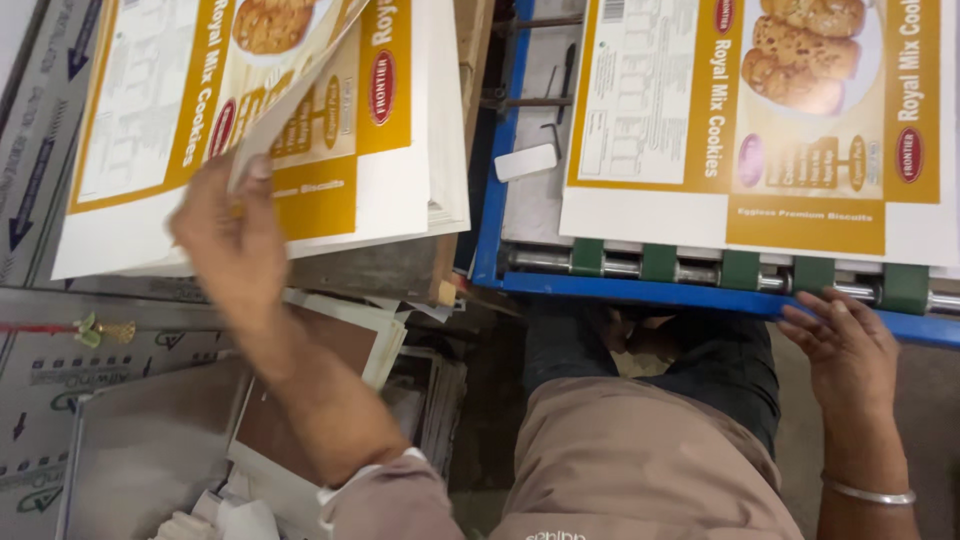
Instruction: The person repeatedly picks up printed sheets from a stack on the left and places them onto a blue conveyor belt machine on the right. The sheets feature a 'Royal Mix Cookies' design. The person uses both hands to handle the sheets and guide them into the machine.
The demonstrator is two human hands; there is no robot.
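My left hand [232,240] pinches the near corner of the top printed sheet [290,90] and curls it up off a stack of yellow-and-white carton sheets [400,190] at the upper left. My right hand [845,345] rests with spread fingers on the blue front rail [640,292] of a feeder machine, just below its metal roller with green rings [740,270]. Another printed carton sheet [760,120] lies flat on the machine bed above that hand. A metal bangle [868,493] circles my right wrist.
A small white block [525,161] lies on the machine bed left of the sheet. Loose board and paper scraps [330,400] pile up at the lower left, on flattened cardboard with arrows [40,130]. My knees [640,450] fill the lower middle.
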